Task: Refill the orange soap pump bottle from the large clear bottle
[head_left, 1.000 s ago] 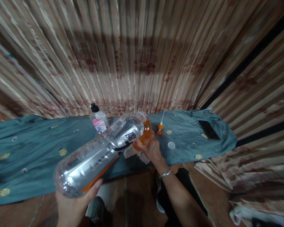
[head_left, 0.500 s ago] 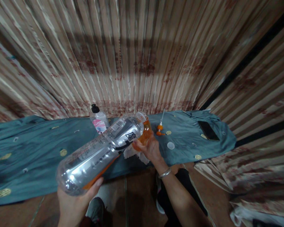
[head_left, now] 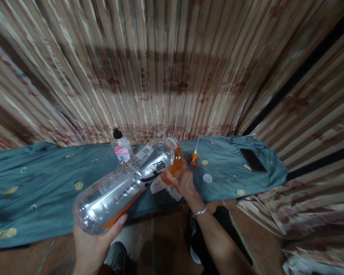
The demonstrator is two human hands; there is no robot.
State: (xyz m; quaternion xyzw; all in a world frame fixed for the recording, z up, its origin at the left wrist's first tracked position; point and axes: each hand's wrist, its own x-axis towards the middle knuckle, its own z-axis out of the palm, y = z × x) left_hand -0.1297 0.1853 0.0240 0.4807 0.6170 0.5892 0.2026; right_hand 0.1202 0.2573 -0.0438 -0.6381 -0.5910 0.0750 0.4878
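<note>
1. Slightly rightward, the left hand (head_left: 96, 244) has moved the base of the large clear plastic bottle (head_left: 123, 187) since the earlier frame.
2. Partly open, the left hand cups that base, thumb on the near side; its other fingers are mostly hidden. The right hand (head_left: 184, 180) curls closed around the orange bottle (head_left: 178, 162).
3. Between the hands, the clear bottle tilts, mouth at the orange bottle's top.
4. Beneath the right hand lies white tissue (head_left: 172, 192); beyond and right, an orange pump head (head_left: 194, 157).
5. Right of it: a round translucent disc (head_left: 207, 178), then a smartphone (head_left: 252, 160).
6. Beyond the left hand stands a black-capped squeeze bottle (head_left: 122, 150) on the cloth-covered surface (head_left: 54, 172).
</note>
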